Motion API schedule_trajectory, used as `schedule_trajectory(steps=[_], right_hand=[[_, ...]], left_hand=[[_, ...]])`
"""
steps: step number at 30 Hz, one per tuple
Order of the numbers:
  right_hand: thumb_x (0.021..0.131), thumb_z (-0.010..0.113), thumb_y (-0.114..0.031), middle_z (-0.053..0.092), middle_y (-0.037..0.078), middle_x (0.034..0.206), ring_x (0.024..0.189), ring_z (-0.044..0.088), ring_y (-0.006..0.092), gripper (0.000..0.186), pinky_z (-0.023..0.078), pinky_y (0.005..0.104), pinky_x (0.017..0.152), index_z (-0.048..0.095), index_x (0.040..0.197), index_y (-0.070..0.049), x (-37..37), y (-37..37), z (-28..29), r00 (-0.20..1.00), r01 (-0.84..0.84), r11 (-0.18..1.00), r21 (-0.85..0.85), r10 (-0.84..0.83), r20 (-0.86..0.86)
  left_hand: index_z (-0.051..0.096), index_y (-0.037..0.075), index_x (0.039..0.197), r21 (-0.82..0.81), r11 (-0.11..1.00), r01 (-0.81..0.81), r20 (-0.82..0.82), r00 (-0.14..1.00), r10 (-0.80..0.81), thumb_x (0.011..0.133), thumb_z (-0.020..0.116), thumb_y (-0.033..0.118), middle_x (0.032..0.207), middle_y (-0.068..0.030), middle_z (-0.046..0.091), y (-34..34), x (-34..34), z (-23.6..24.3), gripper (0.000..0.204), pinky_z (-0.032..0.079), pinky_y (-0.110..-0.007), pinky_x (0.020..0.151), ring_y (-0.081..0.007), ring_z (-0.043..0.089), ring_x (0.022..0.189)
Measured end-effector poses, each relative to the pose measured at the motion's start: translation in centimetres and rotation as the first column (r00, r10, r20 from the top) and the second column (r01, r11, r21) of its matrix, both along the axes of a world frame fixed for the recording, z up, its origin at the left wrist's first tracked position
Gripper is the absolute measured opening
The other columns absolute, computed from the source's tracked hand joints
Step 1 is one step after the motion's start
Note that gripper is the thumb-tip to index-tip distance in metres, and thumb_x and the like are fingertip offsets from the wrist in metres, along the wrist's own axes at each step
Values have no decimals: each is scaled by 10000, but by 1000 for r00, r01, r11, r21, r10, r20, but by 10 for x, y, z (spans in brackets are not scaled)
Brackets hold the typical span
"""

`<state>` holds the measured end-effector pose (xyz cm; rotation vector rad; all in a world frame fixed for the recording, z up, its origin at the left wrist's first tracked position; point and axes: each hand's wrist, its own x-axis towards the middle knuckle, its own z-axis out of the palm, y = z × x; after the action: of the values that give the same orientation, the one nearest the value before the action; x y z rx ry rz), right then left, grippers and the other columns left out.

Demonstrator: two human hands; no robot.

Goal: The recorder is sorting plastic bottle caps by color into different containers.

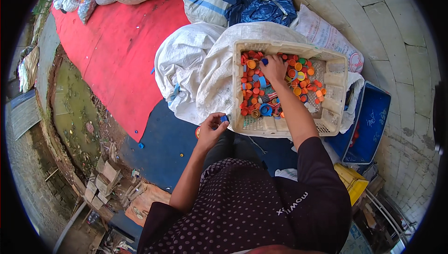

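Observation:
A cream plastic crate (337,83) full of loose bottle caps (255,90) sits in front of me, mostly red and orange ones with some yellow, blue and green. My right hand (274,69) reaches down into it, fingers bent, with a dark blue cap (264,61) at its fingertips. Just outside the crate's near left corner, my left hand (212,130) pinches a blue bottle cap (224,118) between thumb and fingers. Among the caps lie a larger light blue cap (266,109) and a striped piece (268,98).
White woven sacks (186,58) lie left of and behind the crate. A blue bin (373,123) with something red inside stands at right, near a yellow crate (350,181). Red sheeting (116,58) covers the ground at left, beside a dark blue sheet (163,146) with a few stray caps.

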<state>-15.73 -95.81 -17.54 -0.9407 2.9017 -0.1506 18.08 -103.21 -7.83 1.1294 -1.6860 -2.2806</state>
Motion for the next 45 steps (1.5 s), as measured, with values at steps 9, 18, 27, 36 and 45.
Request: schedule_trajectory(steps=[9,18,27,36,45], right_hand=[[881,702,-304,647,41,850,727,611,107,307,507,270,676,648,1008,-30,60,105,99,700,340,744,-575,209,683],[848,699,2,628,45,967,873,609,95,239,515,237,780,554,1036,-24,234,263,232,564,707,195,-680,427,707],[830,706,56,636,158,1140,1004,633,163,228,522,301,911,564,1002,6,402,394,226,852,520,-281,-807,243,465],[809,718,60,628,179,1164,1057,618,170,262,508,309,940,563,1015,12,476,477,269,888,439,-175,-881,-63,455],[777,722,57,637,163,1168,1024,644,173,302,522,306,920,589,1047,23,502,493,293,891,330,40,-943,-342,297]], left_hand=[[577,7,1161,101,987,128,-194,975,-107,898,692,133,903,7,617,27,-15,23,314,438,-218,719,-60,550,806],[571,5,1174,3,874,486,-400,802,-444,871,708,62,973,-2,599,140,-30,115,338,464,-226,752,-65,546,843],[582,9,1191,10,713,701,-470,633,-615,898,655,32,1059,-43,641,298,51,131,303,498,-244,820,-108,602,942],[563,13,1212,-79,580,811,-489,475,-732,938,585,82,968,-22,615,379,92,151,283,459,-254,705,-100,555,801],[521,94,897,385,480,788,-363,608,-706,951,405,326,770,-39,516,401,97,179,265,331,-256,533,-128,454,586]])
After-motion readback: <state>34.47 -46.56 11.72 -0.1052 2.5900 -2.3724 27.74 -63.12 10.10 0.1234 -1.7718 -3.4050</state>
